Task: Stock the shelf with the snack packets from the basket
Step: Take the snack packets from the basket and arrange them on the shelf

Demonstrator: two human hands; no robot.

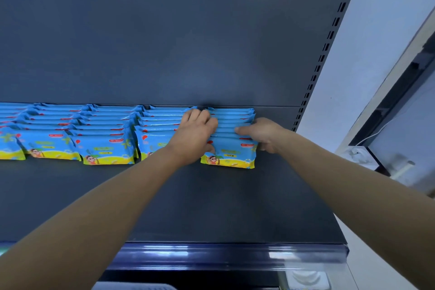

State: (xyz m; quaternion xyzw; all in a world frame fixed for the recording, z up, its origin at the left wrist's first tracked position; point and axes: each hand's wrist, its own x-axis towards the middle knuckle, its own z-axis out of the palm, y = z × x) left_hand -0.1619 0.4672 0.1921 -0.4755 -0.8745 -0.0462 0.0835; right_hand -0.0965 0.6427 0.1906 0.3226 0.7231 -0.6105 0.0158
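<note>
Both left hand (195, 134) and right hand (264, 134) clasp blue packets (231, 152), print unreadable.

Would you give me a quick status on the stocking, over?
Left grip and right grip clasping end row. It stands on shelf. Nothing in the way.

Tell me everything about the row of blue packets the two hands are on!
The row of packets is the rightmost on the dark shelf, standing one behind another. Each is shiny blue plastic with a yellow bottom, a cartoon figure in sunglasses and a red label. The left hand curls over its left side; the right hand grips its right side, thumb across the tops.
</note>
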